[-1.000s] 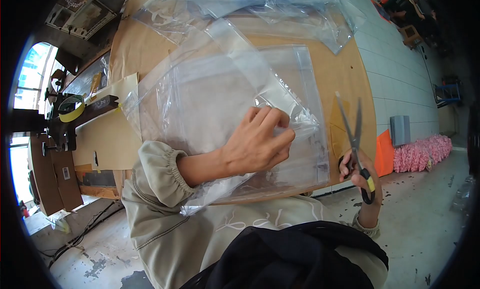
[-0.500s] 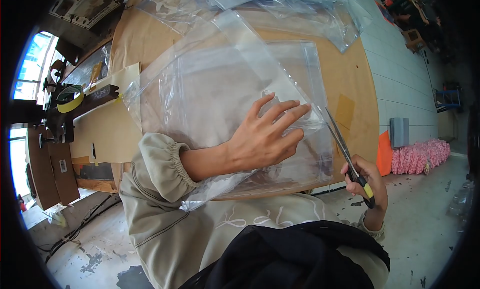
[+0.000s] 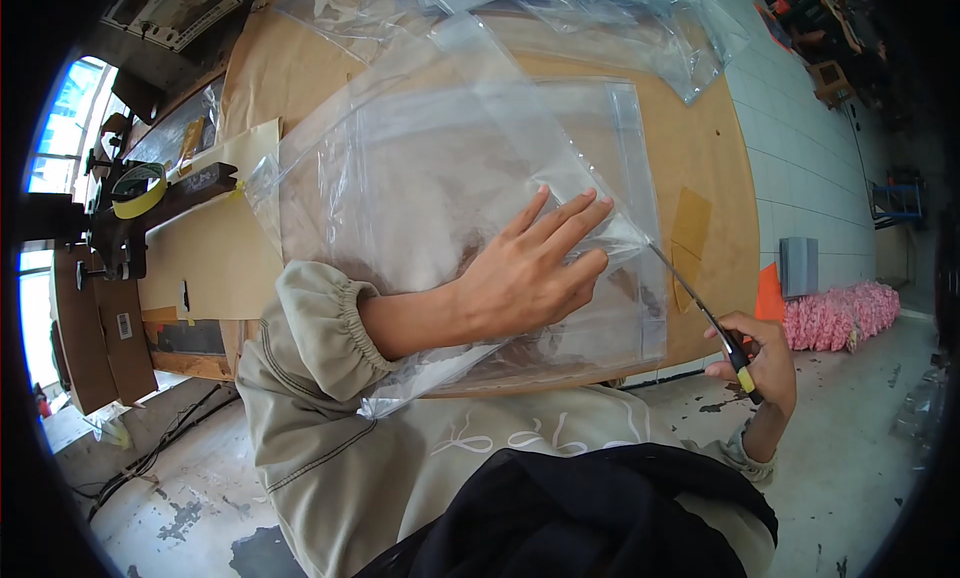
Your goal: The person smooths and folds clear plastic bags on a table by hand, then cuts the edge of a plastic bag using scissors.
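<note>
My left hand (image 3: 540,268) presses on a clear plastic sheet (image 3: 500,88), fingers spread and pointing to the upper right. The sheet lies folded slantwise over another clear plastic piece (image 3: 628,128) with a double line along its right side. In my right hand (image 3: 755,353), at the table's right front edge, is a pair of scissors (image 3: 692,296) with black and yellow handles. The blades look closed together, and their tip meets the edge of the sheet just right of my left fingers. Whether plastic lies between the blades is too small to tell.
More clear plastic (image 3: 620,28) is heaped at the back of the brown-covered table (image 3: 730,208). On the left stands a dark clamp-like frame (image 3: 200,193) with a yellow tape roll (image 3: 140,191) on it. A pink bundle (image 3: 840,316) sits on the floor at right.
The scissor blades have come together from slightly apart. The scissors and my right hand have shifted a little right and toward me. My left hand has stayed almost still.
</note>
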A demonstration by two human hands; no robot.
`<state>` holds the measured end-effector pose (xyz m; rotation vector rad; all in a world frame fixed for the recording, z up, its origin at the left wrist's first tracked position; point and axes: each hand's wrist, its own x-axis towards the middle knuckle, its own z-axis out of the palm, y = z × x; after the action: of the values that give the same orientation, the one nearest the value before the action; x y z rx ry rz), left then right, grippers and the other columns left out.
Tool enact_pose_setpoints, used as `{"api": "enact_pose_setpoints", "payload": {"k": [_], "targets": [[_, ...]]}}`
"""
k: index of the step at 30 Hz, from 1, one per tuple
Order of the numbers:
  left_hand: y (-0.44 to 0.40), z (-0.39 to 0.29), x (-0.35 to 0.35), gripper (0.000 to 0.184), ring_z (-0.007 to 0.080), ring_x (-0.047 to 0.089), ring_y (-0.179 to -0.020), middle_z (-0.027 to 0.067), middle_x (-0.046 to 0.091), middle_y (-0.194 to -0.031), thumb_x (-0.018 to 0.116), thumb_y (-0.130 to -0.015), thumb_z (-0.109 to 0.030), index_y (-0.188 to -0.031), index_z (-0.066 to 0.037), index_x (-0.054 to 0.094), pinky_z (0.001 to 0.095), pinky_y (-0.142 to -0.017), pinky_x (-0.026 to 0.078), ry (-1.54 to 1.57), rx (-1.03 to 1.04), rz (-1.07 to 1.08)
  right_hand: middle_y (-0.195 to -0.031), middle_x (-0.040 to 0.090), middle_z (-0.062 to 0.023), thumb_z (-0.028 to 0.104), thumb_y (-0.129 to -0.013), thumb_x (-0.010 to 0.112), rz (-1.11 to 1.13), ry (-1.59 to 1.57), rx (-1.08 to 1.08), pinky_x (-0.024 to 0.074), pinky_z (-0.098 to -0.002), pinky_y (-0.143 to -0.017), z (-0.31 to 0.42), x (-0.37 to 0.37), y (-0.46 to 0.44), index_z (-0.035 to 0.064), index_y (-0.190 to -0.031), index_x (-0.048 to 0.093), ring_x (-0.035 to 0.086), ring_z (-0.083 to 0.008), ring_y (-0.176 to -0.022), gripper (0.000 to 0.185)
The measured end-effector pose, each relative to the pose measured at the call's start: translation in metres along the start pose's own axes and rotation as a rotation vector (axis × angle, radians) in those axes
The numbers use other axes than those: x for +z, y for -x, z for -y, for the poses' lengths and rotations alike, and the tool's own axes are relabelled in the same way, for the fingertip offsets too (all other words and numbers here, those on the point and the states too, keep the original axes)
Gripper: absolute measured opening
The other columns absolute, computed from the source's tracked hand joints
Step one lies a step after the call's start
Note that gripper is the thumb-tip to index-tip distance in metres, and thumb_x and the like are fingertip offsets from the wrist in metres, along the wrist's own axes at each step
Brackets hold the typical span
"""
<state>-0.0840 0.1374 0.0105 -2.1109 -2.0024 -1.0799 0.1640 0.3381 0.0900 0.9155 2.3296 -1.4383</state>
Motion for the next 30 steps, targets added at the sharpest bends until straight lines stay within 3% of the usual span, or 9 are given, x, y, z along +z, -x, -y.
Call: {"api": "enact_pose_setpoints", "payload": {"k": [8,17,30], "targets": [[0.001,0.002,0.002,0.016,0.0397,0.048,-0.123,0.0262,0.046,-0.132,0.066,-0.074,-0.006,-0.083,-0.003,0.053,0.0565,-0.098,0.04,0.019,-0.012,0.011,-0.066,0.042,0.0056,0.01,-0.062,0.087,-0.017,0.026,0.029,0.0275,-0.0214,-0.051,-0.002,0.003,-0.006,-0.0001,-0.096,0.063,0.036,-0.0032,-0.059,0.043],[0.002,0.0,0.008,0.019,0.0384,0.039,-0.132,0.0239,0.043,-0.136,0.066,-0.076,-0.011,-0.087,-0.004,0.054,0.0625,-0.099,0.036,-0.047,-0.064,0.099,-0.064,0.045,0.0063,0.011,-0.064,0.087,0.128,-0.16,0.094,0.0296,-0.0193,-0.051,-0.011,0.006,-0.009,0.0022,-0.096,0.064,0.039,-0.0016,-0.058,0.041],[0.002,0.0,0.009,0.021,0.0392,0.038,-0.132,0.0243,0.042,-0.138,0.068,-0.076,-0.013,-0.09,-0.005,0.054,0.0637,-0.1,0.034,-0.048,-0.063,0.129,-0.061,0.049,0.0045,0.013,-0.069,0.084,0.139,-0.361,0.108,0.0274,-0.0196,-0.043,-0.02,0.016,-0.009,0.0025,-0.091,0.061,0.04,-0.0016,-0.047,0.033]]}}
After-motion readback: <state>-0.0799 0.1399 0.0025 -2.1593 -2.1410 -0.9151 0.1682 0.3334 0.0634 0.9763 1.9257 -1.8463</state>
